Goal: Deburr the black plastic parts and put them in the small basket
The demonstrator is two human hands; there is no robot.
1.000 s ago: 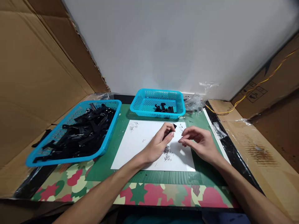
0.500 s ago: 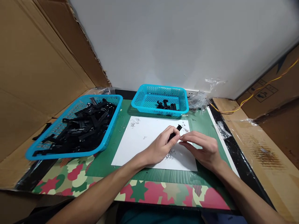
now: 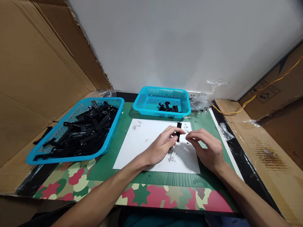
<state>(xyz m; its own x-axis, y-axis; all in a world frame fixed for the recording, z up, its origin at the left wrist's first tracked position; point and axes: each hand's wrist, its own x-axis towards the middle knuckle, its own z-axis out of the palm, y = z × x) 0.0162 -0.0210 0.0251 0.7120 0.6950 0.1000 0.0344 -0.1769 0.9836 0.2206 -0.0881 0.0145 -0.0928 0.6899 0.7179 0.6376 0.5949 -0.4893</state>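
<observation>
My left hand (image 3: pixel 163 145) pinches a small black plastic part (image 3: pixel 178 130) and holds it upright over a white sheet of paper (image 3: pixel 144 148). My right hand (image 3: pixel 205 146) is just to its right, fingers curled in a pinch close to the part; what they hold is too small to make out. Tiny metal bits (image 3: pixel 170 155) lie scattered on the paper under my hands.
A large blue basket (image 3: pixel 30 157) full of black plastic parts stands at the left. A smaller blue basket (image 3: pixel 139 105) with a few black parts stands behind the paper. A green mat (image 3: pixel 106 167) covers the table. Cardboard walls flank both sides; crumpled plastic film (image 3: pixel 201 101) lies at back right.
My left hand has turned the black part from slanted to upright. My right hand closed in beside it, then its fingertips drew back a little. The camera view shifted slightly.
</observation>
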